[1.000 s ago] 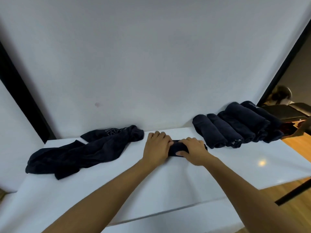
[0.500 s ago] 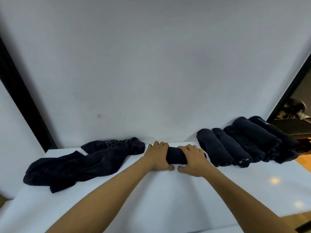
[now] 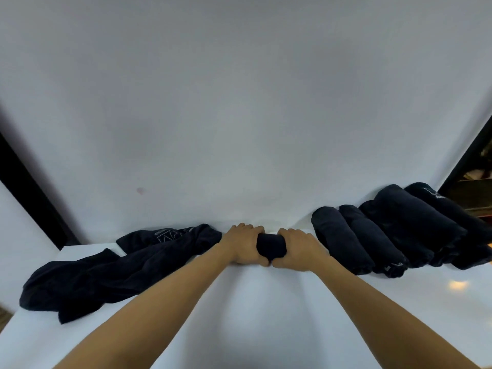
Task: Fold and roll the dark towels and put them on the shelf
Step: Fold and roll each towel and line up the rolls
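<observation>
A white wall (image 3: pixel 239 102) fills most of the view, with a dark vertical strip at each side. Below it a glossy white desk (image 3: pixel 266 302) runs up to the wall's foot and reflects a ceiling light near its right edge. Along the back edge, toward the left, lies a heap of loose dark towels (image 3: pixel 106 270), unfolded, probably waiting their turn. Toward the back right corner a row of rolled towels (image 3: pixel 386 235) lies side by side, touching, some resting on others, apparently finished. Between heap and row, against the back edge, is the towel roll in hand (image 3: pixel 271 247). The left hand (image 3: pixel 243 246) and right hand (image 3: pixel 298 249) both wrap around it, fingers over the top and thumbs beneath, likely squeezing it tight so it keeps its shape. No shelf is clearly visible.
</observation>
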Demonstrator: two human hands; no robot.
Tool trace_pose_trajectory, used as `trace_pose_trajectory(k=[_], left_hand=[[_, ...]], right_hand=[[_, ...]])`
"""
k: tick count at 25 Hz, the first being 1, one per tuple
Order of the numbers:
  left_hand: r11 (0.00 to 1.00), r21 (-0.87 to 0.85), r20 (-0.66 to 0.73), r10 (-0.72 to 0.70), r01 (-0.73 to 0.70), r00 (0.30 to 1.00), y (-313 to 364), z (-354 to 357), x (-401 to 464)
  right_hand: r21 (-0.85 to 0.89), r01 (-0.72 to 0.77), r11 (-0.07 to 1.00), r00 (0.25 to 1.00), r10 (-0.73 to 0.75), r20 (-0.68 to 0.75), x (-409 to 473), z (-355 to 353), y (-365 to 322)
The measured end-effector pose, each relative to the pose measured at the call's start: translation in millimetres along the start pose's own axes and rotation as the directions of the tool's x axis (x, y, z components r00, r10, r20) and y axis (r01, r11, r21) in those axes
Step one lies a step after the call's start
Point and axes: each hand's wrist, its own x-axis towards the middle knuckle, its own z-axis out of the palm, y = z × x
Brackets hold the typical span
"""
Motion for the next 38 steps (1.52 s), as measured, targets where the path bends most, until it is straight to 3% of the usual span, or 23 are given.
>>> trace_pose_trajectory(k=[6,11,17,22,27,30,33,38], left_hand=[[1.0,-0.018,-0.068,0.01,-0.011,0.998,2,3,-1],[0.999,-0.013,-0.115,0.034,-0.035,0.993,10,-10,-25],[0.94,0.175,0.018,0.295,-0.294,0.955,30,-10,-41],[0.825,0.362,0.156,0.406,-0.435,0.9,73,-34,-30],[0.835,0.343,-0.04,0.471,-0.43,0.881,139,-87,-4],[0.73,0.487,-0.113,0.598,-0.48,0.794,178,-99,36],[0.672,0.599,-0.139,0.623,-0.436,0.769,212,-96,77],[0.791,0.491,-0.22,0.518,-0.365,0.827,248,-68,128]], right_hand=[[0.048,-0.018,0.999,1.0,0.018,-0.009,1,-1,-2],[0.026,-0.028,0.999,0.994,0.03,-0.103,-28,-6,-8],[-0.12,-0.084,0.989,0.985,0.065,-0.157,-101,14,-18],[-0.032,-0.173,0.984,0.961,0.162,-0.222,-146,-5,-22],[0.066,-0.281,0.957,0.856,0.281,-0.433,-164,-55,19],[0.102,-0.347,0.933,0.809,0.352,-0.471,-162,-80,57],[0.117,-0.406,0.906,0.78,0.41,-0.473,-155,-91,97],[0.048,-0.437,0.898,0.78,0.405,-0.477,-135,-98,155]])
